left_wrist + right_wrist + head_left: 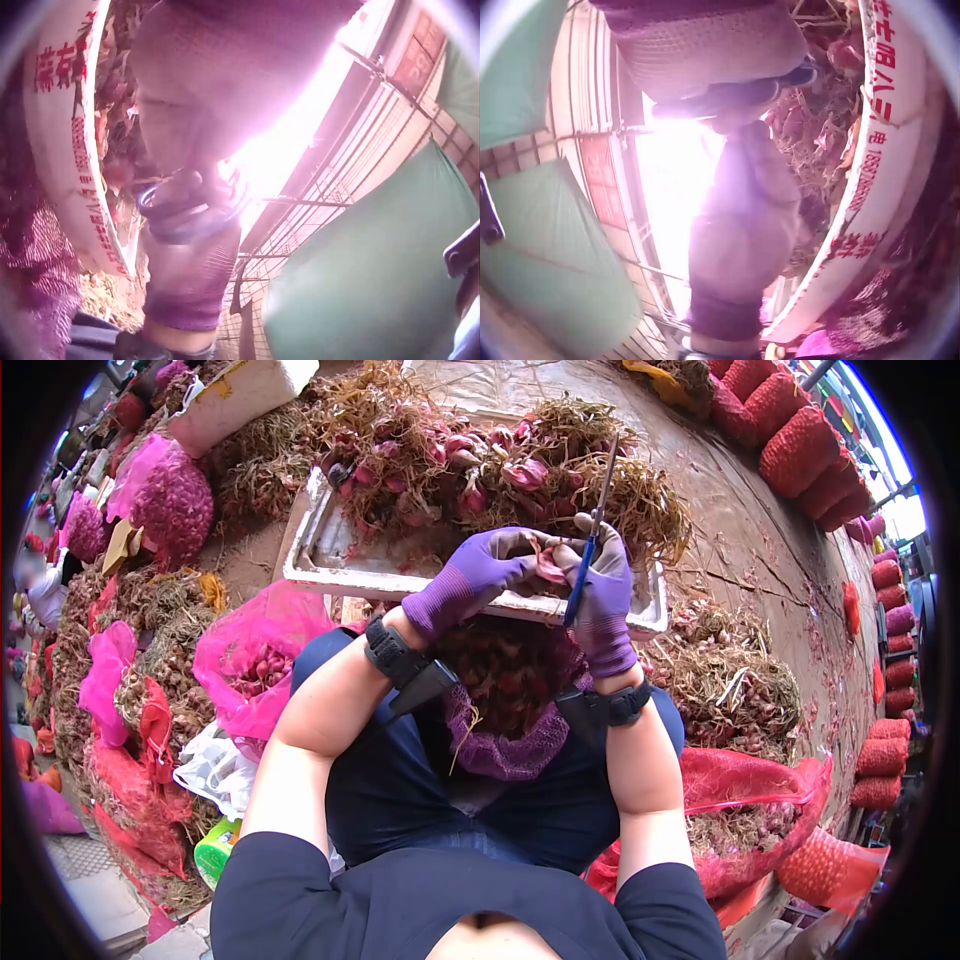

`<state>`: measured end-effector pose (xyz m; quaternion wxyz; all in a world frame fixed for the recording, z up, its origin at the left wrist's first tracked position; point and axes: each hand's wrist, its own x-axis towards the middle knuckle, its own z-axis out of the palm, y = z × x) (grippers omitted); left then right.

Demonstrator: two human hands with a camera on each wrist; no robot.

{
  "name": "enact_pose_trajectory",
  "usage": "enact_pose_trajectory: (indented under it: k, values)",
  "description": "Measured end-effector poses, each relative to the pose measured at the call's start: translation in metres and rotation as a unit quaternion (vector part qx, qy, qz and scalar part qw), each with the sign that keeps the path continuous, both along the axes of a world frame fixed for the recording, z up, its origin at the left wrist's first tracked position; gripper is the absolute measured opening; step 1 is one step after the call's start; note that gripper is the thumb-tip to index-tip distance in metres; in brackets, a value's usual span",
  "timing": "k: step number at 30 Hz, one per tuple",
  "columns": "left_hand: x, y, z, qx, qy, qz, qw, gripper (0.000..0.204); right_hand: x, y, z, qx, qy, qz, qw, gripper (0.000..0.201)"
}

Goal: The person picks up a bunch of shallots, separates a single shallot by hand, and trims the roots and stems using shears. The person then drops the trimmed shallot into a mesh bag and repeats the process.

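Market floor heaped with shallots around a white tray (320, 565). Left hand (475, 575) pinches a shallot (547, 565) steady over the tray; right hand (600, 595) grips scissors (590, 540) upright, seemingly for trimming.

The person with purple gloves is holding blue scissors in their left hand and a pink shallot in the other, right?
Not quite. The head view shows the blue scissors in the right hand; the left hand holds the pink shallot.
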<state>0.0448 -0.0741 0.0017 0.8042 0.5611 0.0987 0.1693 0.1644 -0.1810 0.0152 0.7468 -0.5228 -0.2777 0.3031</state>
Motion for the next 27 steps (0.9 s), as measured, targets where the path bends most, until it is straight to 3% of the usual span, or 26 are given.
enact_pose_trajectory:
  k: [5, 7, 9, 11, 13, 15, 17, 20, 22, 23, 24, 27]
  values:
    - [0.001, 0.012, -0.014, -0.079, -0.012, -0.014, 0.997, 0.021, 0.013, -0.017, 0.014, 0.014, 0.103, 0.131, 0.986, 0.048]
    - [-0.002, 0.013, -0.004, -0.038, 0.053, 0.093, 0.993, 0.021, 0.021, -0.022, 0.021, 0.004, 0.133, 0.223, 0.966, 0.048]
    - [-0.002, 0.022, -0.004, -0.046, 0.020, 0.117, 0.992, 0.022, 0.017, -0.024, 0.037, -0.040, 0.027, 0.131, 0.990, 0.047]
    - [-0.006, 0.026, -0.002, -0.037, 0.034, 0.088, 0.995, 0.022, 0.024, -0.012, 0.018, -0.068, -0.142, -0.007, 0.988, 0.042]
    - [-0.005, 0.018, -0.004, 0.014, 0.034, 0.100, 0.994, 0.025, 0.019, -0.011, 0.009, -0.055, -0.097, -0.012, 0.994, 0.039]
    - [-0.001, 0.010, -0.008, 0.041, 0.006, 0.096, 0.995, 0.026, 0.005, -0.008, 0.009, -0.005, 0.030, 0.073, 0.997, 0.039]
    - [0.003, 0.006, -0.011, 0.026, 0.004, 0.103, 0.994, 0.026, 0.002, -0.005, -0.002, -0.073, -0.085, 0.051, 0.992, 0.041]
    - [0.003, 0.008, -0.019, -0.020, 0.012, 0.118, 0.993, 0.026, 0.000, -0.004, -0.002, -0.075, 0.001, 0.085, 0.994, 0.037]
    - [0.005, 0.014, -0.032, -0.109, -0.049, 0.102, 0.988, 0.025, -0.001, -0.009, -0.002, -0.066, 0.201, 0.120, 0.970, 0.035]
    - [0.006, 0.014, -0.030, -0.155, -0.079, 0.093, 0.980, 0.024, -0.001, -0.012, -0.002, -0.068, 0.201, 0.120, 0.970, 0.035]
    - [0.007, 0.015, -0.028, -0.174, -0.042, 0.136, 0.974, 0.024, 0.000, -0.015, -0.002, -0.061, 0.216, 0.146, 0.963, 0.036]
    - [0.004, 0.019, -0.020, -0.179, -0.021, 0.173, 0.968, 0.026, 0.002, -0.016, -0.005, -0.063, 0.225, 0.166, 0.958, 0.038]
